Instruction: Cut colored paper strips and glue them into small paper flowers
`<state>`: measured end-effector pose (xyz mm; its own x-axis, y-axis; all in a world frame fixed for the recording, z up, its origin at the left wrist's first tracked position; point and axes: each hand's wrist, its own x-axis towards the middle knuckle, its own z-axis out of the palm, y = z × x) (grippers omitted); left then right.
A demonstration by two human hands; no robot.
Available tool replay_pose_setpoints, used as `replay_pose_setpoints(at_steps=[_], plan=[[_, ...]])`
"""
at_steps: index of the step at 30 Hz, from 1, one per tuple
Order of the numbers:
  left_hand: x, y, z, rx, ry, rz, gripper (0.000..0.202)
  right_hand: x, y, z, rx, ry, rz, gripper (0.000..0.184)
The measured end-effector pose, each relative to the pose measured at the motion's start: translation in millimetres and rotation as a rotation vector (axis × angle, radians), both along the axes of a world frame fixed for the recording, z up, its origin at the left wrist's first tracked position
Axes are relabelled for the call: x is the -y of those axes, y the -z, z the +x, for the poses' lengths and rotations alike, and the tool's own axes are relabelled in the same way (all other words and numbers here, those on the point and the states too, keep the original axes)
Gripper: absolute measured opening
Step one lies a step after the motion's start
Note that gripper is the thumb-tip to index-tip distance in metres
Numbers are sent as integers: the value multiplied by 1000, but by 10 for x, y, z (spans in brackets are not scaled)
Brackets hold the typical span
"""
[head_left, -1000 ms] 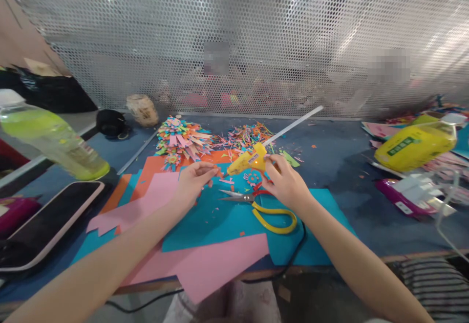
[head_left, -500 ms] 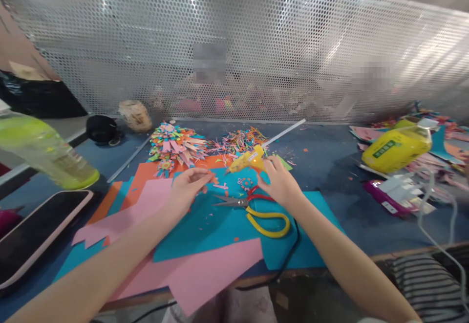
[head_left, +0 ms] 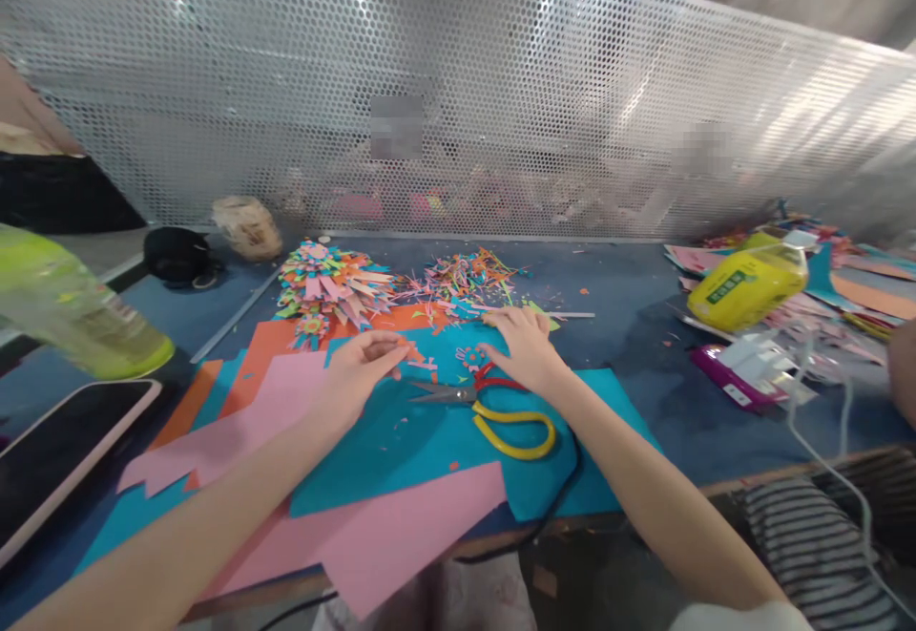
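Left hand (head_left: 368, 364) over the blue sheet (head_left: 401, 450), near the middle of the table; thumb and fingertips pinched on a small orange paper piece (head_left: 413, 353), much of it covered by the fingers. Right hand (head_left: 528, 349) to the right and slightly farther off, palm down, fingers curved over the yellow glue gun (head_left: 490, 320). Only slivers of the gun show; cannot tell whether the fingers grip it or merely rest there. Pale glue stick (head_left: 574, 314) extends right from behind the hand, its other end hidden.

Scissors (head_left: 462, 395) lie nearer, blades pointing left; red handle partly behind the right hand and wrist, yellow handle fully visible. Small paper flower (head_left: 470, 357) between the hands, details too fine to read. Far left, layered paper bundle (head_left: 333, 287); right of it, tangled paper shreds (head_left: 472, 276), single strips hard to separate.

Green bottle (head_left: 86, 311) and phone (head_left: 72, 450) cut off at left. Black cable (head_left: 562, 497) passes under the right forearm, part of its run hidden. Beyond the perforated screen (head_left: 458, 58), shapes blurred.
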<state>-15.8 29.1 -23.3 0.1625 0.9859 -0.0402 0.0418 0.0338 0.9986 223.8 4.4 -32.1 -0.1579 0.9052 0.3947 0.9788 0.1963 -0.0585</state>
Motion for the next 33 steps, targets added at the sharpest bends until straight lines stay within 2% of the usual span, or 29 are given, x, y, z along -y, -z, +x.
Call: replay_pose_setpoints(at_steps=[1,3,8,14,17,21,26,33], plan=[[10,-12,6,-4,1,4,31,4,1,-37,-10,-77,-40,35],[25,-27,16,-7,11,5,30,6,14,-89,-46,-146,-124,28],[5,38,18,19,37,10,28,-18,27,-108,-277,-180,-271,13],[-70,189,1,102,73,69,30,-69,14,-94,-433,-223,-356,21],[-83,206,-6,100,74,69,31,-90,6,-77,-518,-263,-329,20],[-83,208,-4,114,81,75,34,-133,22,-24,-799,-313,-260,18],[-77,204,-2,122,69,72,34,-141,43,-4,-1247,-298,-406,28],[-68,197,-3,126,66,100,34,-25,-26,-107,-1475,-258,-517,27]])
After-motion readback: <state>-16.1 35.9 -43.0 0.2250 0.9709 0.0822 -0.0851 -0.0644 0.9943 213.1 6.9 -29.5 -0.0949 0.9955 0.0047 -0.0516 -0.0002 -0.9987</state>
